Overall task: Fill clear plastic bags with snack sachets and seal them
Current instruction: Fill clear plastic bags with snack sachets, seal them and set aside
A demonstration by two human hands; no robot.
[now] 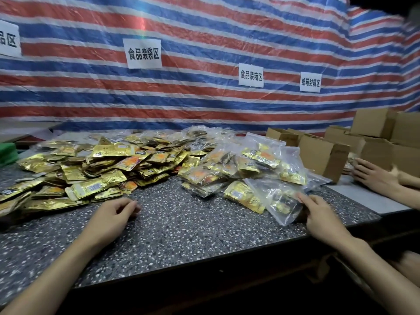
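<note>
Speckled desk (193,223) before striped tarp (204,105); bare strip along front edge. Left hand (118,212) there, fingers (133,206) loosely curled, empty, just beside sachet pile (91,169). Right hand (322,217) fingers fairly straight, resting on filled clear bag (279,201) near front-right corner.

Striped tarp (204,105), paper signs (143,53) (Chinese lettering), cardboard boxes (322,155)

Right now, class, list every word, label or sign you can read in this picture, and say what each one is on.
"食品装袋区": white sheet on the tarp.
"食品装箱区": second sheet, same tarp.
"纸箱封箱区": third sheet, same tarp.
"品区": left sheet, its start cut off by the picture's edge.
Print on the sachets: too blurred to read.
Boxes: no print to read.
</note>
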